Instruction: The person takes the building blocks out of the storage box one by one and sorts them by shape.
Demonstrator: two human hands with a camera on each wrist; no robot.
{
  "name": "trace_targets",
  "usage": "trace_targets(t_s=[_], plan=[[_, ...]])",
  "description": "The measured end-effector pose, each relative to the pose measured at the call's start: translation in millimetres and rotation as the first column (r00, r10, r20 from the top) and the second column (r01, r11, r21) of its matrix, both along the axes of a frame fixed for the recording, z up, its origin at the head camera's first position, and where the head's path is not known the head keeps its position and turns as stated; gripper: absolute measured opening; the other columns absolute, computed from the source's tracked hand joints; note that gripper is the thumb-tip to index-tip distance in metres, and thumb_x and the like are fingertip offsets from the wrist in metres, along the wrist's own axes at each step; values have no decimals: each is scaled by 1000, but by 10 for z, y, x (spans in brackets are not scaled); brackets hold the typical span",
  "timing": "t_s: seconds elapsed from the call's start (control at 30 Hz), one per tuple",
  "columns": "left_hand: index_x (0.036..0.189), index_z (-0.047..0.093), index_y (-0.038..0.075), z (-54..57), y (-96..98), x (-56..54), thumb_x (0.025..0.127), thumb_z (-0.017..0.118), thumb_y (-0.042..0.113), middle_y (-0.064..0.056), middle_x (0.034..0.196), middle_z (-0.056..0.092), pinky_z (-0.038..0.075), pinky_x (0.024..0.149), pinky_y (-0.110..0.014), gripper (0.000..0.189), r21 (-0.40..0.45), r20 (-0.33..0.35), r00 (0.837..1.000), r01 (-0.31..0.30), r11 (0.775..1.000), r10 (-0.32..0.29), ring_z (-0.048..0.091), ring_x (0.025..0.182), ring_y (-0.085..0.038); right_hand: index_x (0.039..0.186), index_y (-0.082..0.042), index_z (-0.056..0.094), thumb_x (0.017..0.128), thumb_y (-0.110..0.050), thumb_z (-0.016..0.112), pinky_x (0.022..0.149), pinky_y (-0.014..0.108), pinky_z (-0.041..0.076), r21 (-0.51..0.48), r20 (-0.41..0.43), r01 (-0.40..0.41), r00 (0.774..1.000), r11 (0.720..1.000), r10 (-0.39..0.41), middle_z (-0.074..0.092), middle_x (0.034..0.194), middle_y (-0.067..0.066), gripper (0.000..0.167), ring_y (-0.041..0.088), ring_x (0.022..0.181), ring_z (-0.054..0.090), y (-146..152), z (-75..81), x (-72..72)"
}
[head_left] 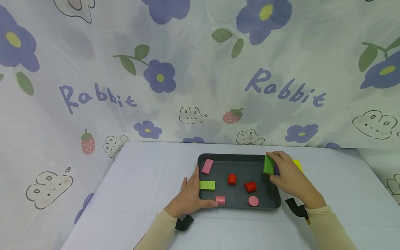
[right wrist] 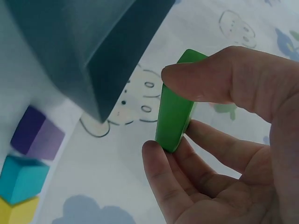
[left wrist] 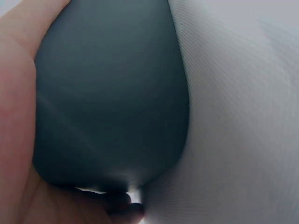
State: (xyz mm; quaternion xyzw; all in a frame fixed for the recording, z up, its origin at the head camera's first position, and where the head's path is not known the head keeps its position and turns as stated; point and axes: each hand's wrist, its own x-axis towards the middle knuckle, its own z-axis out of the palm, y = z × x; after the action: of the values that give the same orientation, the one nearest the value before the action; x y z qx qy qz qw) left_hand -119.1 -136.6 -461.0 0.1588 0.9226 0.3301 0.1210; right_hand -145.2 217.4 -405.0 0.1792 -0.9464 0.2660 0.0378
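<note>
At the left end of the dark grey tray, my left hand holds the corner, thumb along the front edge and fingers along the side. The tray's outer surface fills much of the left wrist view. My right hand pinches a green block between thumb and fingers at the tray's right rim. Inside the tray are a pink block, a lime-green block, two red cylinders and two pink cylinders, one lying and one on end.
Right of the tray stand a purple block, a teal block and a yellow block, partly hidden by my right hand in the head view. A white cloth covers the table. A printed curtain hangs behind.
</note>
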Motion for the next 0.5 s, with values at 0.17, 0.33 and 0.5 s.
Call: trace_targets(t_s=[0.17,0.33,0.5], plan=[[159,-8,0,4,-1,0,74,78,68,-14,168,9,1,119,-62,139,-2,-2,1000,1,1000,-1,15,153,-31,141,10,46,78,4,69,87,55,51,-4,-3,1,1000,1000,-1,44,138,29,68,42,115,48,96,-34,-6],[159,-8,-1,-1,2,-4,75,79,66,-16,167,9,1,119,-62,138,5,-8,1000,5,1000,-5,15,153,-32,139,11,47,77,5,71,87,55,51,1,-24,-4,1000,1000,4,45,135,29,67,43,113,49,193,-62,-10],[159,-9,0,-6,6,-9,74,78,67,-16,168,8,0,119,-61,139,-5,-3,1000,4,1000,-4,14,153,-31,139,11,46,74,6,72,87,55,50,13,-12,0,1000,1000,0,44,136,30,70,43,113,49,302,-85,-34]])
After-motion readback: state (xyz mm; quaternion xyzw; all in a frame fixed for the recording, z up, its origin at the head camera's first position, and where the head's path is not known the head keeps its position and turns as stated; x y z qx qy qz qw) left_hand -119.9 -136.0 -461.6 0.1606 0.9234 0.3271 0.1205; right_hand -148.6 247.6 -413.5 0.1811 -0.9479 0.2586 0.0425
